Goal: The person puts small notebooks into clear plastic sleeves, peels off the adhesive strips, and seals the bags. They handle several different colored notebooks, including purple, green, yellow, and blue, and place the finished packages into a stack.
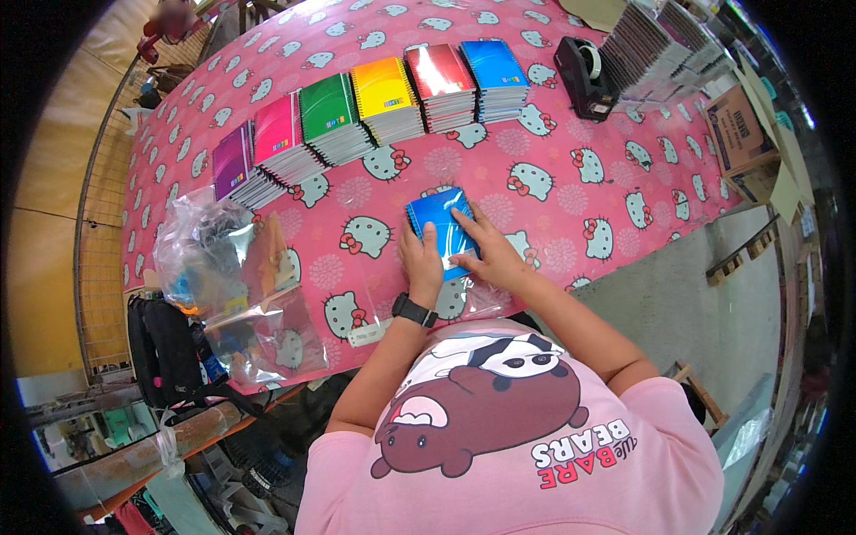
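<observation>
A small blue spiral notebook [439,214] lies on the pink patterned tablecloth in front of me, its coil along the left edge. My left hand [423,264] grips its left side, thumb over the cover. On the opposite side my right hand [490,251] holds the right edge, with fingertips near the top corner and the thumb low on the cover. Clear plastic shows by the notebook's lower end, but I cannot tell whether it wraps the notebook. Beyond my hands, stacks of notebooks stand in a row: purple [234,161], pink [278,127], green [328,107], yellow [382,86], red [440,71] and blue [494,65].
Clear plastic bags [267,303] lie at the table's left. A black tape dispenser [584,78] sits at the far right, before tall notebook stacks [655,53]. A cardboard box [738,134] stands by the right edge. A black backpack [165,348] is beside the left edge.
</observation>
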The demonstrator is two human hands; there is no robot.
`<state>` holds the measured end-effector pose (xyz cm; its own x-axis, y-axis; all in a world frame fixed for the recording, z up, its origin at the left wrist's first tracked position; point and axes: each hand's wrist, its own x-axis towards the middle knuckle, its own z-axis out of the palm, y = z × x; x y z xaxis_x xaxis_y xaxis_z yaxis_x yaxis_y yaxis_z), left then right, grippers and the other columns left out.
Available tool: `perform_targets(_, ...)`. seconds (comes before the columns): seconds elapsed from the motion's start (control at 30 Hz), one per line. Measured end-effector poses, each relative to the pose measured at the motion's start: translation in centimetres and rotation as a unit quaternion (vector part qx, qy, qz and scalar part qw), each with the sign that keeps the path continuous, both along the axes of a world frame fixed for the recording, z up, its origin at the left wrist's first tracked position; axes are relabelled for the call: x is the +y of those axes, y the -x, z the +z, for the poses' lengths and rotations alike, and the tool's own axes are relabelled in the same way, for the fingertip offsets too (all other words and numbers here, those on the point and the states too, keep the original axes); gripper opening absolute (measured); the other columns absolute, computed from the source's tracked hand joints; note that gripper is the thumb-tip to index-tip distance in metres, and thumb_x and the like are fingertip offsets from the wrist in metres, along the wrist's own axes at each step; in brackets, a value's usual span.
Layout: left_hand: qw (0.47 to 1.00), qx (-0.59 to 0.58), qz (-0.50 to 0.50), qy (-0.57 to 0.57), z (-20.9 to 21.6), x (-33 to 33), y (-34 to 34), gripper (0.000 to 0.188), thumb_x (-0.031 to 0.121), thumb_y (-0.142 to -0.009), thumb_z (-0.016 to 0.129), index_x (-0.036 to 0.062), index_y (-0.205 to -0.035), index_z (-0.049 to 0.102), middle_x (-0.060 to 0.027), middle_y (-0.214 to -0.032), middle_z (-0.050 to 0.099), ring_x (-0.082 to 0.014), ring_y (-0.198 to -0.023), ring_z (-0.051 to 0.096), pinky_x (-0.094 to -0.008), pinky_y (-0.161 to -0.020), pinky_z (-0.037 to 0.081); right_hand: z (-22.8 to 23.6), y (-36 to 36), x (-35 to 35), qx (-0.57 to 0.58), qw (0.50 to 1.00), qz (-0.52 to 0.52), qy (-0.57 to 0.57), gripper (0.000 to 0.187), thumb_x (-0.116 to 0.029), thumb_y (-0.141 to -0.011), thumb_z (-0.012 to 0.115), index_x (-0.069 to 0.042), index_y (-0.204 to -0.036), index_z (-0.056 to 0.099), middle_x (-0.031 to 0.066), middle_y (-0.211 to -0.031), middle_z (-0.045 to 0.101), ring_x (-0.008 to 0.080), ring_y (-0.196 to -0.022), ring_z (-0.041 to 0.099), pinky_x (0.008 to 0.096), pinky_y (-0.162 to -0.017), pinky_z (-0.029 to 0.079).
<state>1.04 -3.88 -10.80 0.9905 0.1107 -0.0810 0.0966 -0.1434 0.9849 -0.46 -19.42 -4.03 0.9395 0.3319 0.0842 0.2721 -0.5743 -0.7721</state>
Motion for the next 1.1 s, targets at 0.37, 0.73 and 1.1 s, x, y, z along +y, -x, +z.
perform_targets(0.37,0.997,-0.041,-0.014,-0.069,1.2,-0.5,0.4,0.066,0.033,-0.083,0.06,-0.004,-0.13,0.032,-0.025,-0.12,0.046,-0.038,-0.112,0.041,-0.0488,-0.097,0.026,1.2,5.5,-2.3,-0.141,0.989,-0.036,0.0,0.065,-0.015,-0.069,0.072,-0.009,-0.127,0.045,0.0248,-0.125,0.041,0.0396,-0.118,0.042,0.0387,-0.094,0.04)
perform_targets(0.73,0.997,-0.039,-0.017,-0.057,0.7,-0.2,0.2,0.062,0.029,-0.082,0.06,-0.0018,-0.129,0.034,-0.0235,-0.117,0.049,-0.0375,-0.109,0.043,-0.0477,-0.097,0.025,3.2,5.3,-5.9,-0.018,0.993,0.11,-0.045,0.01,0.0,-0.073,0.054,-0.007,-0.08,0.058,0.0089,-0.076,0.052,0.0269,-0.067,0.055,0.0379,-0.059,0.044)
perform_targets(1.1,0.995,-0.029,-0.017,0.094,1.4,0.6,0.4,0.057,0.031,-0.089,0.05,-0.0008,-0.133,0.033,-0.0233,-0.126,0.045,-0.0371,-0.116,0.041,-0.0465,-0.099,0.027,0.1,-2.3,1.0,-0.163,0.947,0.09,0.261,0.052,-0.028,-0.09,0.045,-0.008,-0.137,0.032,0.0078,-0.146,0.024,0.0246,-0.135,0.021,0.06,-0.098,0.026)
